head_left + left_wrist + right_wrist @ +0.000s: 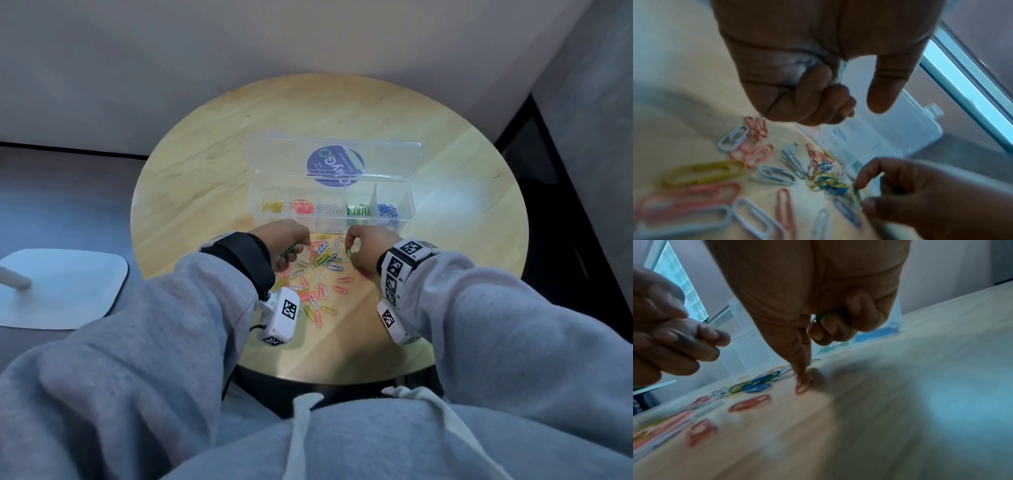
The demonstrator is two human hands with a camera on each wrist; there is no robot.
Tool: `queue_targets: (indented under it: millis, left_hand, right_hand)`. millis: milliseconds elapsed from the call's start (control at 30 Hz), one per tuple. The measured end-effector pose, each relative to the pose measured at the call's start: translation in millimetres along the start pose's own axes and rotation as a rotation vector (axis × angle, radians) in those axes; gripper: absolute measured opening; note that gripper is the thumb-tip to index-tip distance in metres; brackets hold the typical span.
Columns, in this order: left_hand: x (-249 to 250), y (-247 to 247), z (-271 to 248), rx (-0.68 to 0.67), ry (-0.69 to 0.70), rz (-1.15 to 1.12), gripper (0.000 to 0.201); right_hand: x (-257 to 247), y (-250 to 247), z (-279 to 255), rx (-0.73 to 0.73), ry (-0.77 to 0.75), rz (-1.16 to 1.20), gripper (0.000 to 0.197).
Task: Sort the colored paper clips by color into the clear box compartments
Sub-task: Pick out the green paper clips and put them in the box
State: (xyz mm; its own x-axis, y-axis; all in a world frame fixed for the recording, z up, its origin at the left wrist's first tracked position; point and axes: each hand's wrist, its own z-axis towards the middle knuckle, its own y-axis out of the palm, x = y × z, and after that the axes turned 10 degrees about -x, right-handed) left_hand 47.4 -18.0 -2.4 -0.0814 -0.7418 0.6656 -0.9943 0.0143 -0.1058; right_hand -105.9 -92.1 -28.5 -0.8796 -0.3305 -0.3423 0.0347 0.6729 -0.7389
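Observation:
The clear box [407,192] stands open on the round table, its compartments holding yellow, pink, white, green [358,209] and blue clips. Loose mixed clips [323,263] lie in front of it, between my hands. My left hand [295,247] has curled fingers that hold green clips [287,251]; the left wrist view shows its curled fingers [818,97] and a straight thumb. My right hand [351,244] pinches a green clip [348,253] just above the pile. In the right wrist view another green clip [818,319] sits tucked in its curled fingers [830,327].
The box lid [335,157] with a round purple sticker stands open behind the compartments. A wooden table [462,240] has bare surface right and left of the box. A white lamp base [65,287] sits on the floor to the left.

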Motion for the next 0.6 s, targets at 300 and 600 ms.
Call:
queue_targets:
  millis: [300, 600]
  left_hand:
    - [-3, 16, 11, 0.137, 0.096, 0.901, 0.01]
    - [3, 26, 21, 0.152, 0.085, 1.094, 0.011]
  right_hand:
    - [7, 2, -1, 0.004, -0.026, -0.014, 0.018]
    - [7, -1, 5, -0.08, -0.064, -0.168, 0.017]
